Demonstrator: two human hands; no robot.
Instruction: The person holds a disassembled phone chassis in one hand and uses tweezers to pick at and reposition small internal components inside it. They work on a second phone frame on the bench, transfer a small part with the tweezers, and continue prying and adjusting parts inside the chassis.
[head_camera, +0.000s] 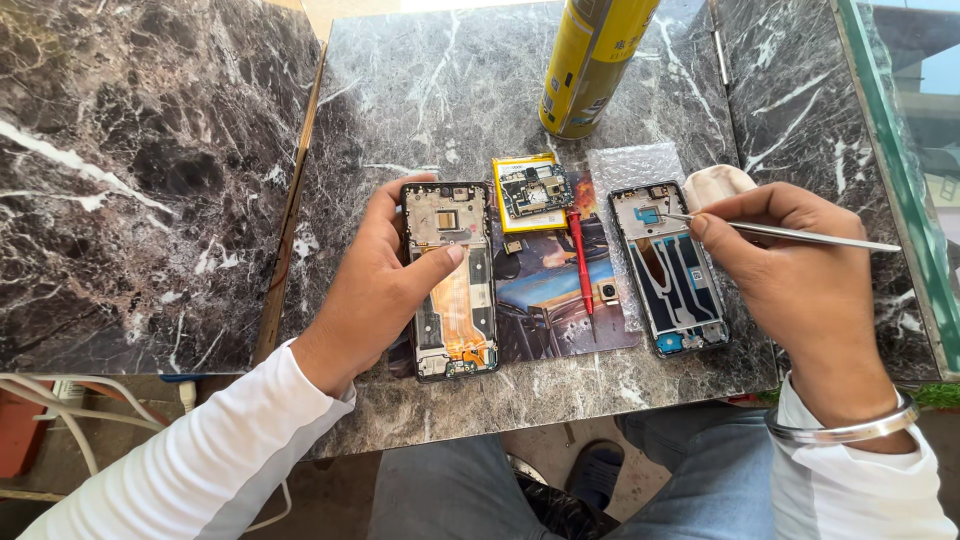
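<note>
My left hand (375, 285) grips an opened phone frame (450, 290) with an orange flex cable, thumb pressed across its middle. My right hand (800, 270) holds thin metal tweezers (800, 234), whose tip touches the top of a second opened phone frame (672, 285) lying on bubble wrap. Between the two frames lies a picture mat (555, 310) carrying a circuit board (535, 190) on a yellow battery, a red screwdriver (581, 262) and a small camera module (608, 291).
A yellow spray can (590, 65) stands at the back of the dark marble table (420, 90). A beige cloth (715, 182) lies behind my right hand. A glass edge (900, 170) runs along the right. White cables (60, 400) hang at lower left.
</note>
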